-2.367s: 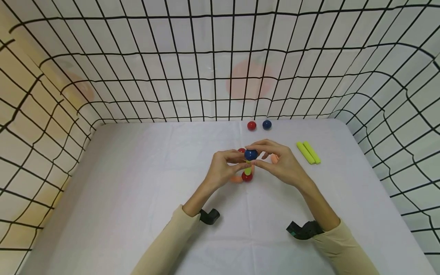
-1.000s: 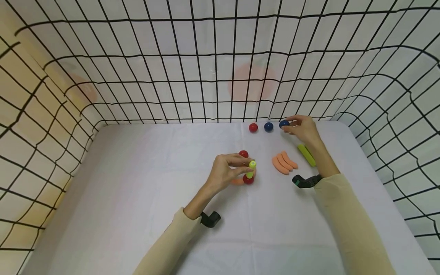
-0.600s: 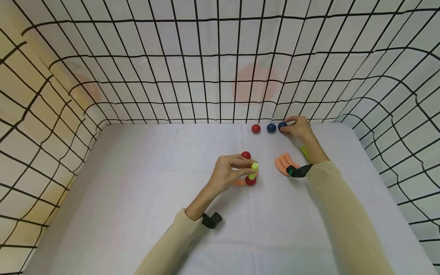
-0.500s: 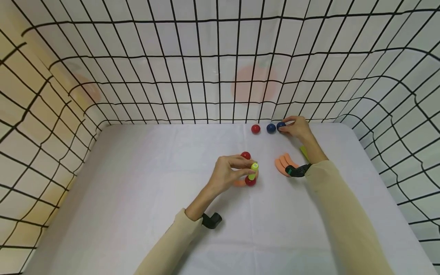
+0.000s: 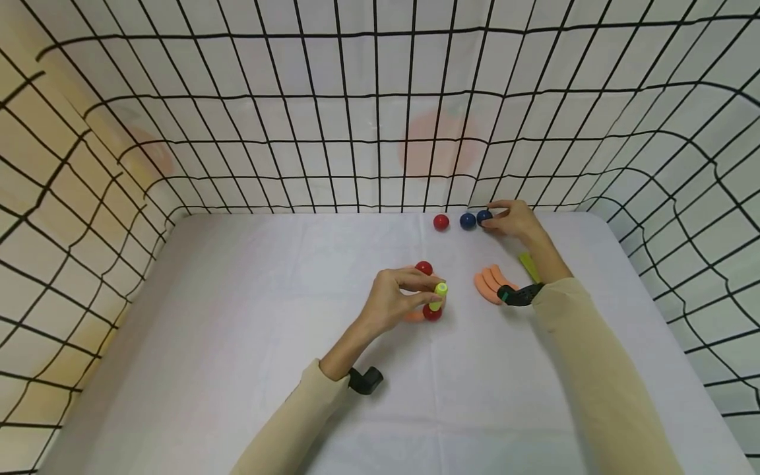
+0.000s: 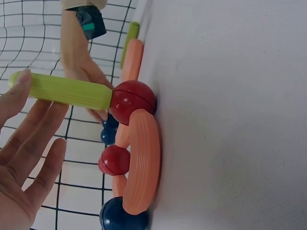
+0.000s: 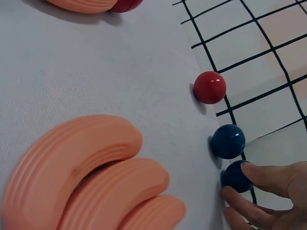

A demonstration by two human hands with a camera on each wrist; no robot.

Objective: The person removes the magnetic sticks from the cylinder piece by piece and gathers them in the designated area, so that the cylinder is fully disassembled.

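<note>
My left hand (image 5: pixel 386 300) pinches a yellow-green stick (image 6: pixel 69 91) between thumb and fingers. The stick stands upright with its lower end on a red ball (image 6: pixel 133 99). That ball belongs to a ring on the table of curved orange pieces (image 6: pixel 144 163), a second red ball (image 6: pixel 115 160) and a blue ball (image 6: pixel 120 216), partly hidden behind the left hand in the head view. At the back edge, my right hand (image 5: pixel 515 221) holds a blue ball (image 7: pixel 235 177) with thumb and fingertips, right beside another blue ball (image 7: pixel 228 142).
A loose red ball (image 5: pixel 441 222) sits left of the blue pair. Three curved orange pieces (image 5: pixel 487 285) lie together right of the ring. Yellow-green sticks (image 5: pixel 528 265) lie partly under the right forearm. Black wire mesh (image 5: pixel 380 142) walls in the back and sides of the white-covered table.
My right hand has taken the blue ball off the stick's top to the back row, then slid it left beside the other blue ball. My left hand has stayed on the stick.
</note>
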